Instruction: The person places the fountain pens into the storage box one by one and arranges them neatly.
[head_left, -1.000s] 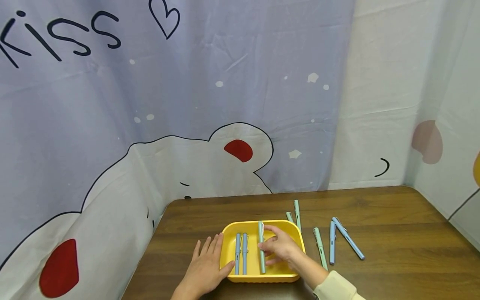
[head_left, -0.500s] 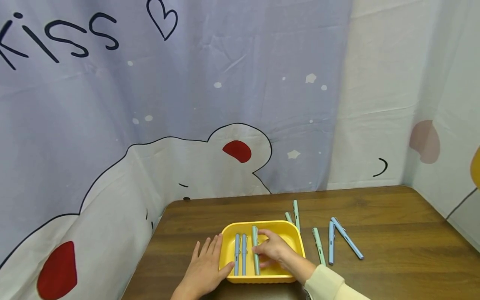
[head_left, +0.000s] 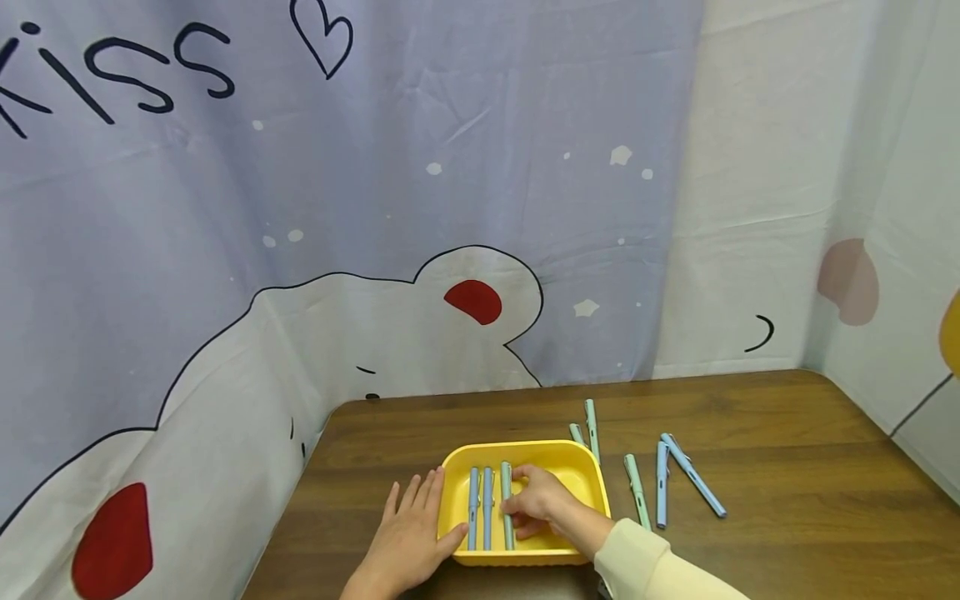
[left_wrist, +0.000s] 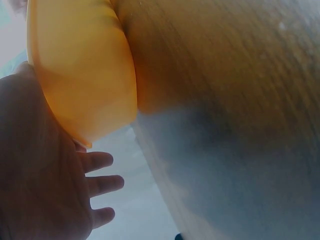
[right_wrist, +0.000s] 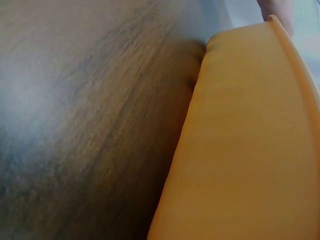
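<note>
A yellow tray (head_left: 555, 560) stands near the front of the table. Two blue pens (head_left: 473, 510) lie side by side in its left part. Beside them, a green pen (head_left: 506, 483) lies parallel, pinched between the thumb and fingers of my right hand (head_left: 542, 504). My left hand (head_left: 408, 533) rests with straight, spread fingers against the tray's left rim. In the left wrist view that hand (left_wrist: 45, 165) lies along the tray's outer wall (left_wrist: 90, 75). The right wrist view shows mostly the tray's wall (right_wrist: 245, 135); the right hand's fingers are out of sight there.
Right of the tray lie a green pen (head_left: 637, 492) and two blue pens (head_left: 694, 477) whose tops meet. Two more green pens (head_left: 592, 425) lie behind the tray's back right corner. A printed curtain (head_left: 480, 167) hangs behind the wooden table (head_left: 795, 467).
My right hand has moved left and down inside the tray with the green pen, bringing it close to the two blue pens. The left hand has stayed at the rim.
</note>
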